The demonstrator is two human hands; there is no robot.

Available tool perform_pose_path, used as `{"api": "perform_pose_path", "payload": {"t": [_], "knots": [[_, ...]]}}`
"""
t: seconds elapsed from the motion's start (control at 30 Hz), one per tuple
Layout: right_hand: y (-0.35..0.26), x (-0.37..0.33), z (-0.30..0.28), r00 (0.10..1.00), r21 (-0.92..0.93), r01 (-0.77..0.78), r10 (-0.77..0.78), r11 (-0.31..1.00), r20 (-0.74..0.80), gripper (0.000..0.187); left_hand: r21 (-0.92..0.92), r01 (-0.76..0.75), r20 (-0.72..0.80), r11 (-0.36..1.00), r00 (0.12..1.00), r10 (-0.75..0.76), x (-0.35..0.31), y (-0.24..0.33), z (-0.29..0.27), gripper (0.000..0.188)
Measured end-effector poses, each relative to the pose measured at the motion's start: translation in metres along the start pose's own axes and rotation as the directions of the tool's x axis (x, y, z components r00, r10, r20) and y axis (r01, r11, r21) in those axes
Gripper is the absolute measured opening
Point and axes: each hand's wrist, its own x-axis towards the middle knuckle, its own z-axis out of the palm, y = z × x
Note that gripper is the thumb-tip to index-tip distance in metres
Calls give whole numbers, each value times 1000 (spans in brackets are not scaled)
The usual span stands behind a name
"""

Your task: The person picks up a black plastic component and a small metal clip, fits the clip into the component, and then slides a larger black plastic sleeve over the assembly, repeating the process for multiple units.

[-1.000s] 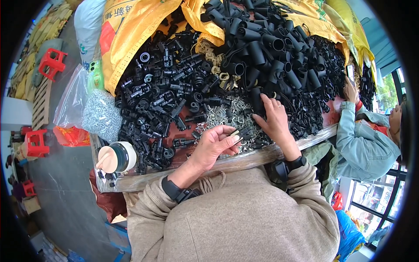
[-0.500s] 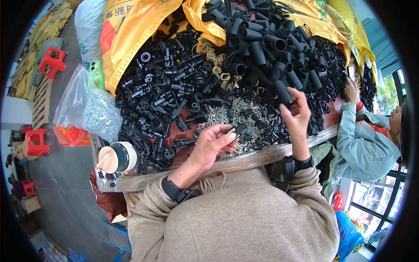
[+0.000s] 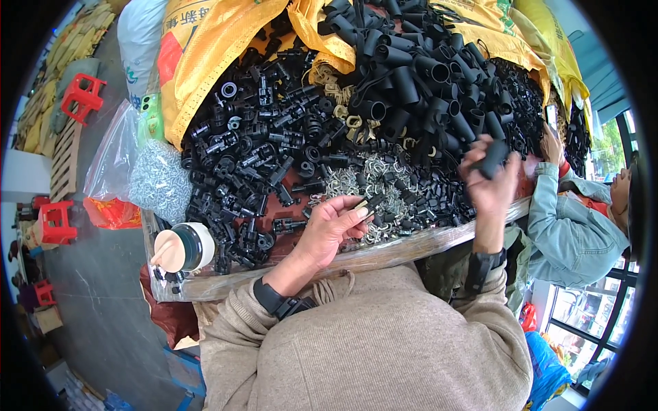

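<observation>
My left hand (image 3: 334,227) pinches a small dark piece with a pale edge (image 3: 369,205), just above the table's near edge; its exact kind is too small to tell. Over the right part of the table, my right hand (image 3: 490,179) grips a short black tube (image 3: 491,160), both somewhat blurred by motion. A large heap of black tubes (image 3: 411,89) lies beyond it. Between the hands sits a pile of small silvery curved clips (image 3: 373,175), with small black parts (image 3: 445,195) to their right. To the left spreads a heap of black ribbed cylindrical parts (image 3: 267,147).
Yellow woven sacks (image 3: 205,61) border the far side. On the left stand a lidded cup (image 3: 195,248) and a bag of small metallic pieces (image 3: 161,179). At the right, a co-worker's denim sleeve (image 3: 569,229) reaches the table. A red stool (image 3: 83,98) stands on the floor.
My right hand has moved right and toward me, carrying a black tube away from the heap. The left hand stays almost in place with its small piece.
</observation>
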Motion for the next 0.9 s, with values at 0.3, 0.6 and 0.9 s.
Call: {"api": "perform_pose_path", "payload": {"t": [0.3, 0.6, 0.9], "knots": [[69, -24, 36, 822, -910, 400, 397, 108, 408, 40, -6, 2, -37, 1000, 999, -2, -4, 5, 1, 31], [53, -25, 41, 886, -955, 284, 406, -88, 226, 47, 129, 33, 65, 991, 997, -42, -9, 10, 4, 28], [91, -38, 36, 813, -983, 143, 553, 113, 182, 45, 557, 9, 77, 830, 995, -63, -13, 15, 9, 29]]}}
